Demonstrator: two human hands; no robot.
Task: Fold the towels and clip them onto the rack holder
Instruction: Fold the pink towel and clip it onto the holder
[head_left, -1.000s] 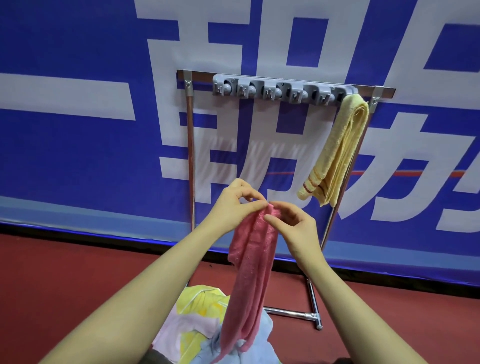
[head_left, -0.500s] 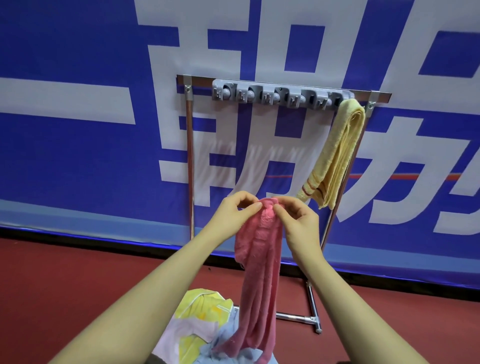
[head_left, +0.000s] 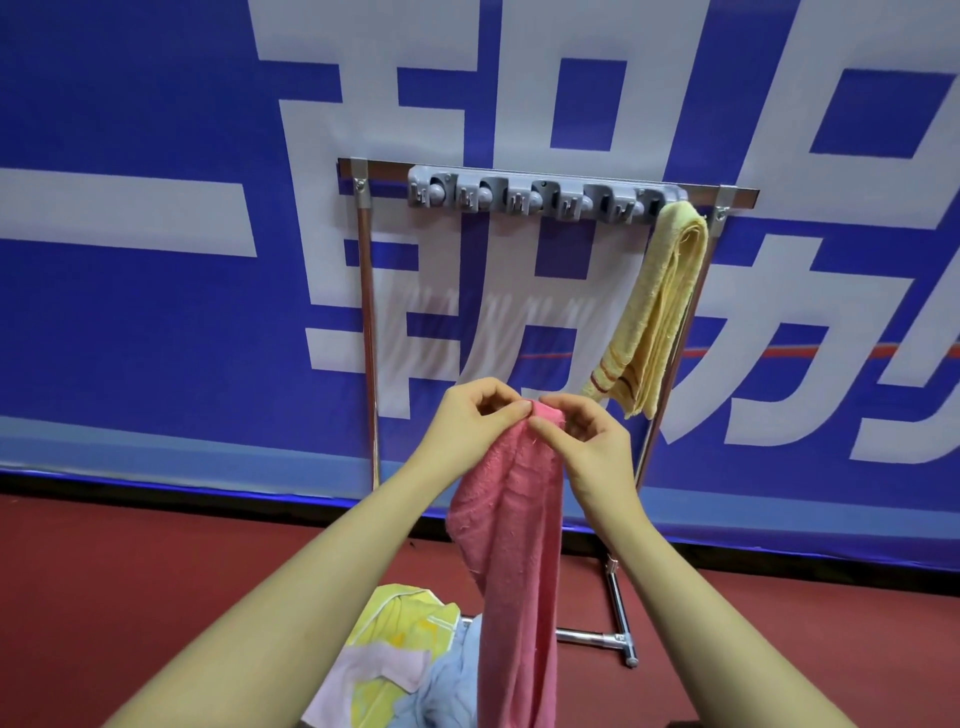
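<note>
A pink towel (head_left: 511, 535) hangs folded lengthwise in front of me. My left hand (head_left: 470, 421) and my right hand (head_left: 584, 441) both pinch its top edge, close together. Behind them stands a metal rack (head_left: 366, 312) with a grey clip holder (head_left: 535, 196) across its top bar. A folded yellow towel (head_left: 657, 306) hangs clipped at the holder's right end. The other clips hold nothing.
A pile of towels (head_left: 400, 654), yellow, pale pink and light blue, lies on the red floor below my arms. A blue and white banner (head_left: 156, 312) covers the wall behind the rack. The rack's foot (head_left: 621, 642) juts out at lower right.
Both hands have lifted the pink towel's top edge a little higher and drawn closer together. The towel's lower end has risen off the pile.
</note>
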